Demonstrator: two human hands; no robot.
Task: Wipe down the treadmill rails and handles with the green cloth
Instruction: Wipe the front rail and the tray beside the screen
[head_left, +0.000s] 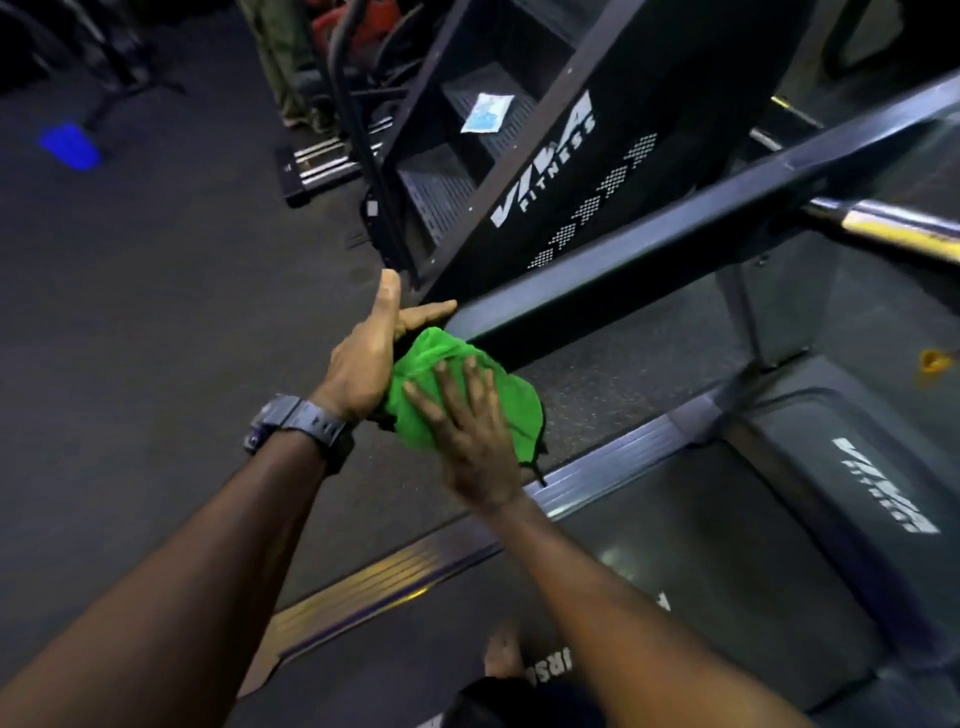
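Dark rubber gym floor (156, 312): treadmill (675, 545) standing on it; stair-climber machine (519, 171) just beyond treadmill; blue object (70, 147) far left of treadmill.

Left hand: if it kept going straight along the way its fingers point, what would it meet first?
Probably the near end of the treadmill handrail; the left hand has its fingertips almost at it, though depth is unclear.

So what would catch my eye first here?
The bright green cloth in the middle, pressed between the left hand and the right hand, just at the near end of the dark rail. Next, the white VIVA FITNESS logo on the black machine behind, and a blue glow on the floor, far left.
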